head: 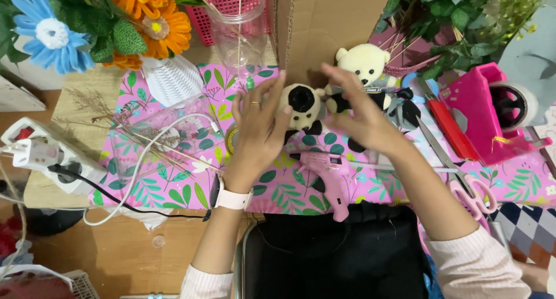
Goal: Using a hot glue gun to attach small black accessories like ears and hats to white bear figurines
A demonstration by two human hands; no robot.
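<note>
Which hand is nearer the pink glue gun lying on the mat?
Left. The left hand hovers just above and left of the pink glue gun; the right hand is higher, by the toys.

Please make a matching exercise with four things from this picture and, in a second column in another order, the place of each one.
Things:
1. small cream and black plush bear
2. pink plastic glue gun
3. pink-handled metal scissors
4. white power strip

Places:
A. at the far left edge of the table
B. on the floral mat, near the table's front edge, below both hands
C. between the left hand and the right hand
D. right of the right forearm, handles toward the person

Pairs: 1-C, 2-B, 3-D, 4-A
</note>
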